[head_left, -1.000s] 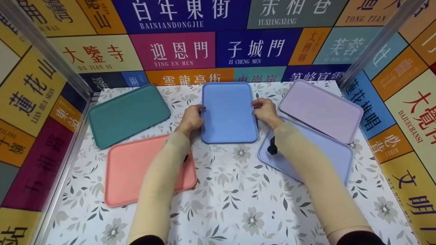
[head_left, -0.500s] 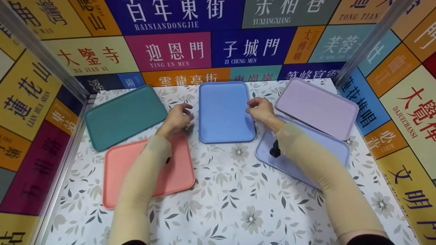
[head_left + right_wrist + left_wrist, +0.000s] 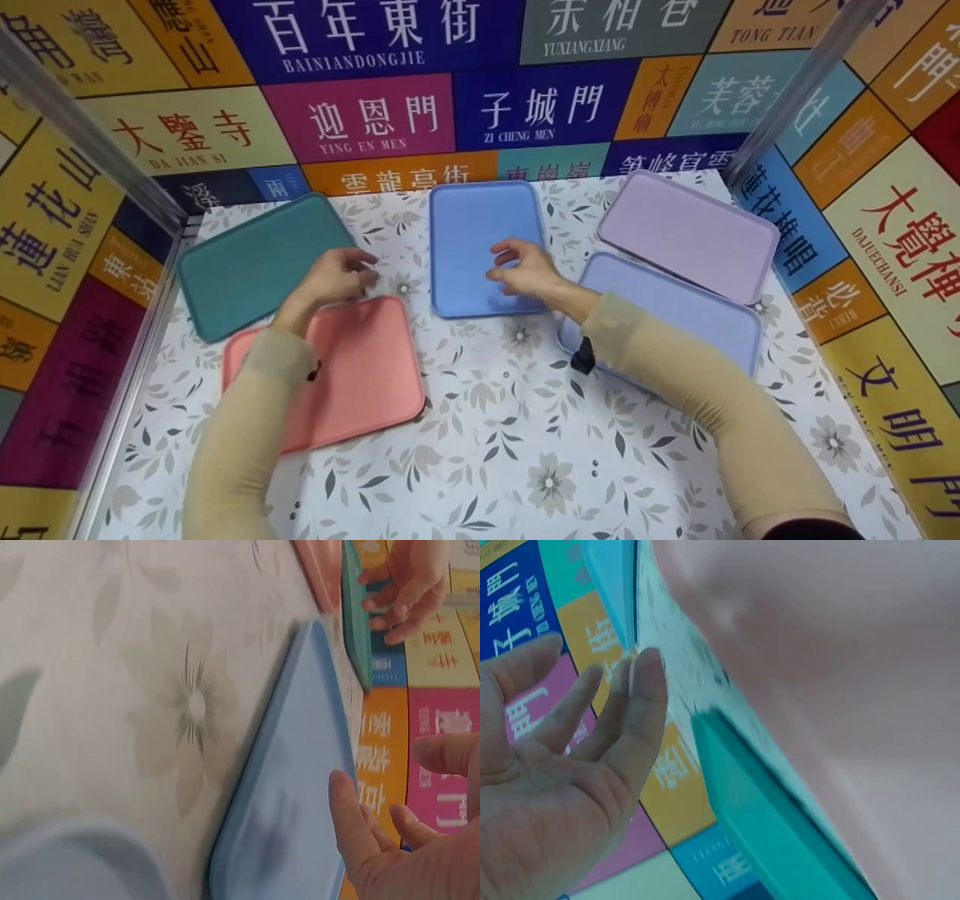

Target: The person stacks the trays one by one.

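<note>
My left hand (image 3: 335,276) hovers over the near right corner of the green tray (image 3: 255,262) and the far edge of the pink tray (image 3: 367,375). Its fingers are loosely bent and hold nothing, as the left wrist view also shows. My right hand (image 3: 523,268) is above the right half of the blue tray (image 3: 465,240), which lies upright in the back middle of the table. In the right wrist view the fingers (image 3: 352,817) are relaxed and apart, with a shadow on the blue tray below.
A lilac tray (image 3: 690,232) lies at the back right. In front of it lies a periwinkle tray (image 3: 675,322), partly hidden by my right forearm. The table (image 3: 480,450) has a white floral cover. Printed panels (image 3: 375,112) wall it at the back and sides.
My left hand has let go of the blue tray's left edge and moved left. My right hand has left its right edge and moved in over it. The blue tray stays on the table.
</note>
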A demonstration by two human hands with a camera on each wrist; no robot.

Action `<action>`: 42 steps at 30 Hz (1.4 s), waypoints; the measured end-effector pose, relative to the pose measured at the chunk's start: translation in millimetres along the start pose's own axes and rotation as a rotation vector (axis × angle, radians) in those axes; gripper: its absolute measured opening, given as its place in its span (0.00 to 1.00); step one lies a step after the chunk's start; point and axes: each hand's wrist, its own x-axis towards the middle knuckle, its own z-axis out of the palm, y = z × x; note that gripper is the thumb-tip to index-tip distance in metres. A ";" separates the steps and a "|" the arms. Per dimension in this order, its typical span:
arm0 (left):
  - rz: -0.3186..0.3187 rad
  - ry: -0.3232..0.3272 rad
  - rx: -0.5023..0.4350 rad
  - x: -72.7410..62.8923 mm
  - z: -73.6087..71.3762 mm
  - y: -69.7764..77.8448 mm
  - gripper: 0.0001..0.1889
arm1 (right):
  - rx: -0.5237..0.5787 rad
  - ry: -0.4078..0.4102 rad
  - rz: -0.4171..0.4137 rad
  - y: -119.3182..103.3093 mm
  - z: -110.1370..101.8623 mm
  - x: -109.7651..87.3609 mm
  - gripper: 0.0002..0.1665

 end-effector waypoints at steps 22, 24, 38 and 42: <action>-0.124 -0.092 -0.047 -101.8 -50.6 -79.4 0.33 | 0.064 -0.218 -0.056 -3.9 90.5 -27.0 0.36; -0.140 -0.087 -0.049 -109.6 -54.0 -86.1 0.34 | 0.078 -0.233 -0.047 -4.0 95.3 -27.8 0.37; -0.358 -0.029 -0.037 -156.7 -72.8 -123.3 0.43 | 0.073 -0.238 0.060 -5.1 127.9 -31.9 0.38; -0.426 -0.001 -0.026 -161.7 -71.6 -131.3 0.42 | 0.009 -0.222 0.045 -4.0 138.6 -33.1 0.38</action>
